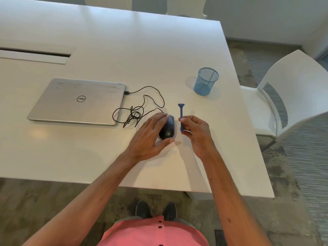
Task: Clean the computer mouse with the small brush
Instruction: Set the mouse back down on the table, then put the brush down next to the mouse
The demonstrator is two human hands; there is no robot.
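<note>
Pink buttoned shirt (152,233); left hand (147,135) spread over smooth black mouse (168,128); right hand (197,132) pinches slim blue brush (181,110). Blue wire-mesh cup (205,82) upright beyond.

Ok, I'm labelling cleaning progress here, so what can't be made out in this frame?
Head view only:
- Left side of the mouse: covered by the left hand.
- Bristles of the brush: too small and pale against the white table.
- Lower end of the brush handle: hidden inside the right hand.
- Any dust on the mouse: too small to tell.
</note>
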